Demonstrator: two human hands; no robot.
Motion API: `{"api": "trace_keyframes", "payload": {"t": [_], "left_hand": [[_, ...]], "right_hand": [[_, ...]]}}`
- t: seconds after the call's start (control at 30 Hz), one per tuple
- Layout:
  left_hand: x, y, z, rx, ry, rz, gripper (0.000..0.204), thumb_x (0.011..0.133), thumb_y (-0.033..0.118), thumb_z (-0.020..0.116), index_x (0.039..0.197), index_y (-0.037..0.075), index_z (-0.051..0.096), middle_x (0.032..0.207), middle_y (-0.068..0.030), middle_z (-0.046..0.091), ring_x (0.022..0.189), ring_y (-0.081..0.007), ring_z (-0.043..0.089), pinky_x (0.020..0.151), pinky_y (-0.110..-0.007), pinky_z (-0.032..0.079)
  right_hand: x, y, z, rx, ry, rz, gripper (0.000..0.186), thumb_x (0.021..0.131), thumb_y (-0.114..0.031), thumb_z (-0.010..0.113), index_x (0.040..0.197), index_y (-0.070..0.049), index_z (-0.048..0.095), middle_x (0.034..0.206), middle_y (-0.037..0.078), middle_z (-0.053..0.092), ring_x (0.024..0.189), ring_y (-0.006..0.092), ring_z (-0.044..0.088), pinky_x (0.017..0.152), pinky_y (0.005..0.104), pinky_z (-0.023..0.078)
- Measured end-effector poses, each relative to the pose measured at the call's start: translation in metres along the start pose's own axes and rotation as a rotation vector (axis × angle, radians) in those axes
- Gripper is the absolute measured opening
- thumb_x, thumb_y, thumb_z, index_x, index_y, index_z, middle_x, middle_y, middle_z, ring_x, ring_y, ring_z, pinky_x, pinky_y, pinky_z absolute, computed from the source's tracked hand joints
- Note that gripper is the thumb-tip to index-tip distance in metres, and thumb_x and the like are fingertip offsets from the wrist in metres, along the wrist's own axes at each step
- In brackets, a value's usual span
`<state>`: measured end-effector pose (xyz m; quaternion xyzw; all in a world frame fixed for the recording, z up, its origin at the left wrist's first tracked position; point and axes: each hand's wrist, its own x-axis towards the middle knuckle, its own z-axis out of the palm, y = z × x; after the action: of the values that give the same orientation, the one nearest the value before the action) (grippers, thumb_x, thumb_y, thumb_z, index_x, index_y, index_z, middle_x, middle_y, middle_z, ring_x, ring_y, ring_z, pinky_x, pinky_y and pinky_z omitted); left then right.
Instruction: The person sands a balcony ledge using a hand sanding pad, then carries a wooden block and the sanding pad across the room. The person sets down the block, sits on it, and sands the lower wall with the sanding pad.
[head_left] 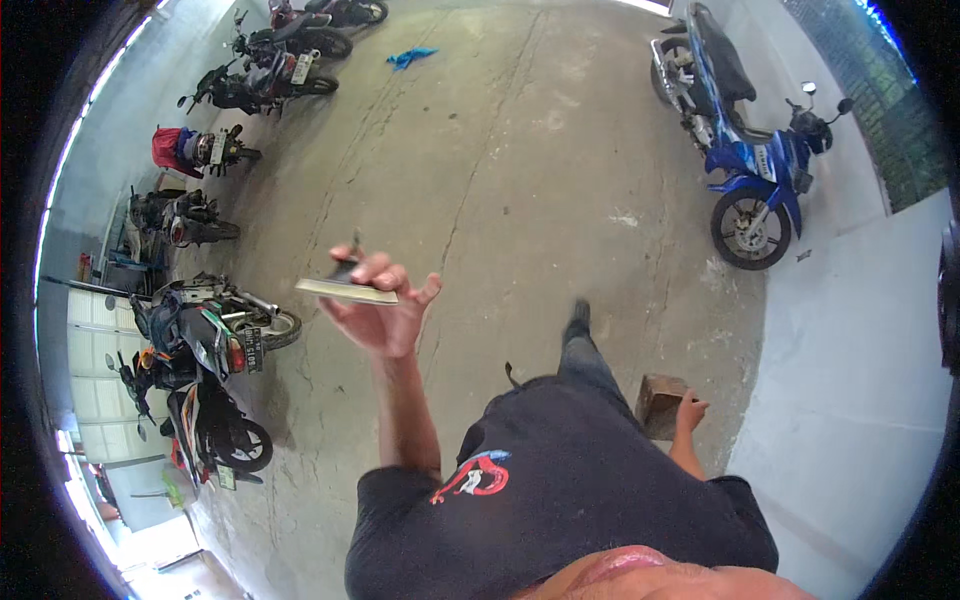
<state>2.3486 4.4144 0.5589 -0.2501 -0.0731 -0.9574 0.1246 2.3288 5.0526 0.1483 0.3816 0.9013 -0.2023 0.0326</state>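
My left hand (pixel 385 318) is raised in front of me, its fingers closed round a thin flat notebook (pixel 350 292) with pale edges. Some fingers curl over the notebook's top while another sticks out to the side. Something dark and small lies under those fingers; its kind is unclear. Low on the right hangs my right hand (pixel 692 408), its fingers loosely apart, with nothing visible in them. Beside it in the picture is a brown box (pixel 660 398), partly hidden by my body. Whether hand and box touch, I cannot tell.
Several motorcycles, including a black one (pixel 215 325), line the left wall. A blue motorcycle (pixel 755 160) stands by the right wall (pixel 840 340). On the cracked concrete floor (pixel 520 190) lies a blue cloth (pixel 411 58) toward the far end. My foot (pixel 578 312) is stretched forward.
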Motion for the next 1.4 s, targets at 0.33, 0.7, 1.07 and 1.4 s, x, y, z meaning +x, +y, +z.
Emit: {"api": "trace_keyframes", "payload": {"t": [0.33, 0.7, 1.07, 1.4], "left_hand": [[0.357, -0.114, -0.004, -0.349, -0.628, -0.683, 0.009, 0.103, 0.022, 0.046, 0.108, 0.025, 0.053, 0.098, -0.0069, 0.072, 0.091, -0.0241, 0.072, 0.098, -0.08, 0.024], [0.596, -0.094, -0.161, -0.42, -0.671, -0.728, 0.01, 0.099, 0.029, 0.046, 0.099, 0.023, 0.054, 0.088, -0.0069, 0.067, 0.085, -0.0225, 0.07, 0.093, -0.067, 0.034], [0.857, -0.017, -0.322, -0.352, -0.701, -0.628, 0.014, 0.097, 0.033, 0.053, 0.107, 0.024, 0.057, 0.092, -0.0056, 0.07, 0.085, -0.0205, 0.069, 0.096, -0.058, 0.032], [1.079, 0.056, -0.513, -0.277, -0.63, -0.298, 0.022, 0.095, 0.036, 0.06, 0.114, 0.024, 0.06, 0.095, -0.0044, 0.072, 0.086, -0.0187, 0.068, 0.1, -0.05, 0.03]], "right_hand": [[0.123, -0.174, 0.057, -0.145, -0.111, 0.062, 0.075, 0.086, -0.05, 0.062, 0.118, 0.016, 0.048, 0.117, 0.037, 0.059, 0.109, 0.0499, 0.059, 0.096, 0.0521, 0.047], [0.318, -0.535, 0.106, 0.018, 0.092, -0.164, 0.063, 0.088, -0.053, 0.062, 0.105, 0.006, 0.049, 0.101, 0.03, 0.064, 0.098, 0.0472, 0.062, 0.085, 0.0529, 0.047], [0.33, -0.75, 0.213, -0.02, 0.065, -0.002, 0.071, 0.086, -0.052, 0.061, 0.113, 0.013, 0.052, 0.106, 0.034, 0.063, 0.104, 0.049, 0.061, 0.091, 0.0522, 0.047], [0.409, -0.97, 0.336, -0.201, -0.115, 0.168, 0.072, 0.086, -0.048, 0.061, 0.119, 0.015, 0.047, 0.113, 0.037, 0.061, 0.106, 0.0485, 0.061, 0.09, 0.0526, 0.049]]}}
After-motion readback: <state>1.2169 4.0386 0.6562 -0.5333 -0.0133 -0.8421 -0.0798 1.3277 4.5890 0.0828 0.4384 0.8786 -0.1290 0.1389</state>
